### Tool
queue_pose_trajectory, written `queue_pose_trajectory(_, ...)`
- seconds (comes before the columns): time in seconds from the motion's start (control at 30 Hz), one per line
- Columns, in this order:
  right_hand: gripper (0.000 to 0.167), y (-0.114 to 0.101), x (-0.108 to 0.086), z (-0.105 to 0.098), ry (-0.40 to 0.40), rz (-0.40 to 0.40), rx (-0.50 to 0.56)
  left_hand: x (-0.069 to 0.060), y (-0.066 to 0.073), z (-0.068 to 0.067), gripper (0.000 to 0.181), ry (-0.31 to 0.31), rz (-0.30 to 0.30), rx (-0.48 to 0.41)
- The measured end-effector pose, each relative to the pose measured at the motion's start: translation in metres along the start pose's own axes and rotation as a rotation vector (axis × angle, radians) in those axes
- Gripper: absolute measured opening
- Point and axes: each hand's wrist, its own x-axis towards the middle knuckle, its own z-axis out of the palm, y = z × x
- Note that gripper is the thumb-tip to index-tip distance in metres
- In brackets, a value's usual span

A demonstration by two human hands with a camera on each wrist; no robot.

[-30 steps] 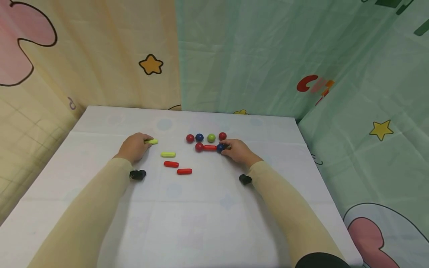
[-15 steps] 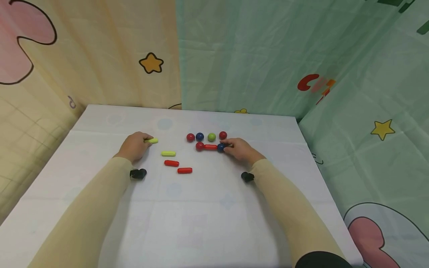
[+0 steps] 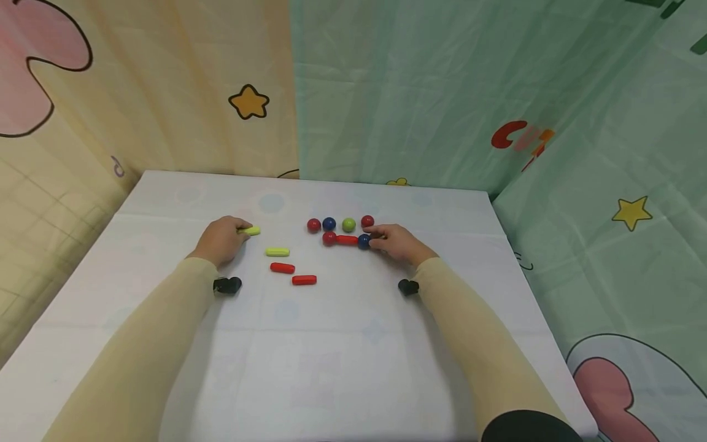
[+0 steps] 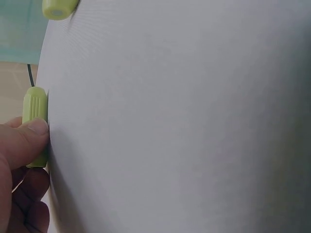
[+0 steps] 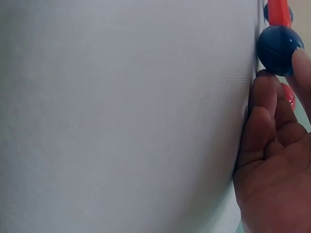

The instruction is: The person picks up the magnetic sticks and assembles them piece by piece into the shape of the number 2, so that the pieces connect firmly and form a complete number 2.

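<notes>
My left hand (image 3: 220,239) pinches a yellow-green toy rod (image 4: 35,107) between thumb and fingers, low over the left part of the table. Its grooved end sticks out past the thumb. My right hand (image 3: 399,240) is beside a blue ball (image 5: 279,50), with the thumb touching it and the index finger stretched along its far side. That ball sits at one end of a red rod (image 3: 347,240), and a red ball (image 3: 329,238) sits at the other end. Behind them stand a second red ball (image 3: 313,224), another blue ball (image 3: 329,223), a green ball (image 3: 348,224) and a third red ball (image 3: 367,221).
Between the hands lie a loose yellow-green rod (image 3: 277,252) and two red rods (image 3: 282,267), (image 3: 304,280) on the white table (image 3: 309,368). Printed curtains (image 3: 386,92) hang behind and beside it. A dark wrist-camera piece (image 3: 227,285) sits at the left wrist.
The right thumb and fingers have loosened from the blue ball and the hand has shifted slightly right. The joined balls and rod stay put. The left hand keeps its pinch, nearly still.
</notes>
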Motion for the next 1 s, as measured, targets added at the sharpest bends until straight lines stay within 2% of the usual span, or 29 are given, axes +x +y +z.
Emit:
queue_pose_trajectory(0.23,0.048,-0.002,0.0,-0.001,-0.021,0.013,0.039,-0.001,0.001,-0.001,0.038,-0.011,-0.004,-0.006)
queue_pose_trajectory(0.43,0.046,-0.003,0.0,0.0,-0.017,0.025,0.059,-0.005,0.007,-0.004,0.039,-0.034,0.018,-0.029)
queue_pose_trajectory(0.8,0.044,-0.003,0.001,-0.001,-0.027,0.023,0.043,-0.011,0.03,0.0,0.04,-0.05,0.054,-0.08)
queue_pose_trajectory(1.0,0.043,-0.003,0.001,0.0,-0.026,0.036,0.047,-0.015,0.049,0.003,0.04,-0.084,0.072,-0.111)
